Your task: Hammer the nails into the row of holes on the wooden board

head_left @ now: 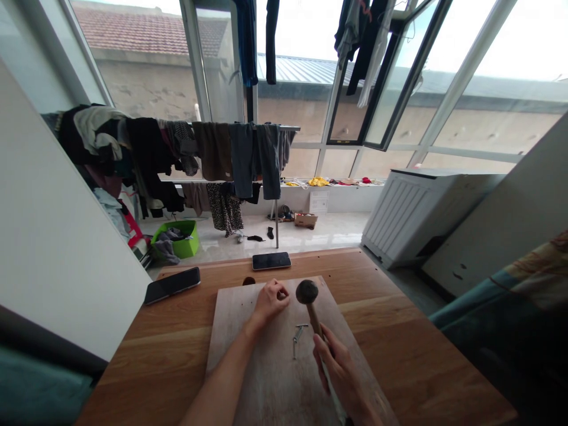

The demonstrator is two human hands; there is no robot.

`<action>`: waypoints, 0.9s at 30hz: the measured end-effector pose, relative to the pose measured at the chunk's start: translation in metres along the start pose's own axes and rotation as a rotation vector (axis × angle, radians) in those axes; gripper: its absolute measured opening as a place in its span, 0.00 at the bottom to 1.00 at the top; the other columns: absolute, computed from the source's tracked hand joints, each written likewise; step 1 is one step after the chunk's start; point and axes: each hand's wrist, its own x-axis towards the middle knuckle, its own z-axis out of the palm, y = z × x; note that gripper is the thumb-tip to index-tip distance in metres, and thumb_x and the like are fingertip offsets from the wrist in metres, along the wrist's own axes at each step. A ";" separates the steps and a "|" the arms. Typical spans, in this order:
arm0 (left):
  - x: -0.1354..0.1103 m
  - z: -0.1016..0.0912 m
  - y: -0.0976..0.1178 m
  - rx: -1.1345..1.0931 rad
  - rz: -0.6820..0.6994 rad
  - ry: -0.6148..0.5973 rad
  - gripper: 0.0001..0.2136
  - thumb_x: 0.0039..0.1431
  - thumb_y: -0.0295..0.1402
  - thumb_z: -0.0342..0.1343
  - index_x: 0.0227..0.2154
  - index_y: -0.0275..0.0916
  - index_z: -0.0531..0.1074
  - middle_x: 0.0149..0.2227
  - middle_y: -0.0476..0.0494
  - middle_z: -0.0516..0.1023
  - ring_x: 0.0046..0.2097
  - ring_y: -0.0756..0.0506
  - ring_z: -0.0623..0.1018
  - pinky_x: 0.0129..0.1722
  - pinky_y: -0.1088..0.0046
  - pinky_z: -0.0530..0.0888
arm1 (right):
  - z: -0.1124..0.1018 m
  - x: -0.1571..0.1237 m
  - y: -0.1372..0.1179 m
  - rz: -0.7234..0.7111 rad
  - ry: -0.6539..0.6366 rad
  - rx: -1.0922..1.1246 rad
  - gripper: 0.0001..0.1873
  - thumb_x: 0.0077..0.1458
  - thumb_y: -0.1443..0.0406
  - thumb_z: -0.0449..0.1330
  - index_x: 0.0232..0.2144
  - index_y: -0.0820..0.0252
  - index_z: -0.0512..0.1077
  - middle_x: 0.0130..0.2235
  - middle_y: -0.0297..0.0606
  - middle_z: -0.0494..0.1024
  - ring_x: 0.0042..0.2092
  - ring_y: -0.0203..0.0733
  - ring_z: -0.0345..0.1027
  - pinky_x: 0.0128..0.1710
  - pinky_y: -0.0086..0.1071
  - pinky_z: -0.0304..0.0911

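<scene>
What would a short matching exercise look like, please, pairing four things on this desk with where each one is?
Things:
1. mallet
2. fasteners
3. far phone
4. left phone

Places:
A. lying on the board
B. at the left side of the table
C. gripped in the right hand
D. near the far edge of the table

Pairs: 1-C, 2-A, 3-D, 4-B.
</scene>
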 end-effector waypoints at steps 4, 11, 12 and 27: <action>-0.005 -0.008 0.006 -0.007 0.001 -0.009 0.15 0.45 0.33 0.64 0.37 0.39 0.72 0.42 0.46 0.66 0.34 0.50 0.72 0.35 0.73 0.72 | -0.019 -0.012 0.010 0.062 0.087 -0.134 0.31 0.54 0.41 0.53 0.46 0.58 0.72 0.19 0.27 0.66 0.17 0.35 0.60 0.15 0.26 0.56; -0.030 -0.015 0.052 0.330 0.257 -0.324 0.10 0.54 0.33 0.58 0.39 0.41 0.71 0.41 0.44 0.73 0.39 0.44 0.76 0.42 0.68 0.73 | -0.023 -0.008 0.025 0.046 0.202 -0.314 0.35 0.55 0.40 0.50 0.50 0.58 0.74 0.31 0.39 0.80 0.36 0.47 0.74 0.34 0.32 0.68; -0.032 -0.012 0.060 0.405 0.278 -0.402 0.11 0.53 0.33 0.59 0.39 0.40 0.72 0.41 0.42 0.75 0.40 0.42 0.77 0.42 0.66 0.74 | -0.023 -0.007 0.026 0.041 0.211 -0.325 0.35 0.55 0.40 0.50 0.51 0.58 0.74 0.33 0.40 0.80 0.38 0.48 0.74 0.36 0.33 0.68; -0.033 0.022 0.071 0.480 0.104 -0.336 0.04 0.43 0.27 0.62 0.26 0.38 0.77 0.34 0.35 0.79 0.38 0.36 0.79 0.41 0.61 0.74 | -0.023 -0.005 0.042 0.035 0.298 -0.325 0.36 0.52 0.39 0.54 0.51 0.56 0.75 0.52 0.44 0.78 0.55 0.54 0.68 0.53 0.38 0.64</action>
